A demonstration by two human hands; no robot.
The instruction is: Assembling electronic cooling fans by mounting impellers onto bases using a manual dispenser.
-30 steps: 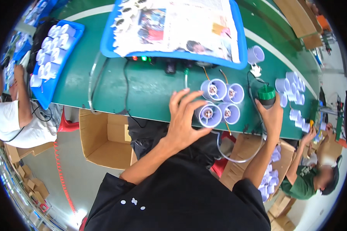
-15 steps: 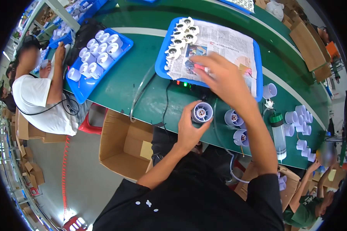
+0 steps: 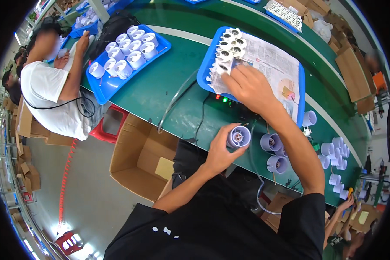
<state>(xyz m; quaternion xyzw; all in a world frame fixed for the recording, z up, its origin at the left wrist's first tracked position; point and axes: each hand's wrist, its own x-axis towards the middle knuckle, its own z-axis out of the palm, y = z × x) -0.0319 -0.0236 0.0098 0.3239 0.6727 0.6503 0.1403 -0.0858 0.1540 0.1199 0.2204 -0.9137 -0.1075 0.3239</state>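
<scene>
My left hand (image 3: 221, 151) is wrapped round a lavender plastic cup-shaped housing (image 3: 245, 141), its open end up with a ribbed round core and coppery bits inside. My right hand (image 3: 250, 89) reaches over the blue tray (image 3: 302, 93), fingers bent and closed at the nearest of the white bladed fan wheels (image 3: 224, 55). These have dark round centres and stand in rows on newspaper (image 3: 268, 56) along the tray's left side. My fingers partly hide the wheel they touch.
More lavender housings (image 3: 277, 164) stand right of my left hand, others (image 3: 327, 148) farther right. A blue tray of white cups (image 3: 104, 89) lies left, beside a seated person in a white shirt (image 3: 43, 86). A clear tube (image 3: 259, 184) hangs over the table edge above a cardboard box (image 3: 134, 143).
My right hand has moved left across the tray from the newspaper to the fan wheels. The view has shifted, so the table sits farther right. My left hand still holds the housing.
</scene>
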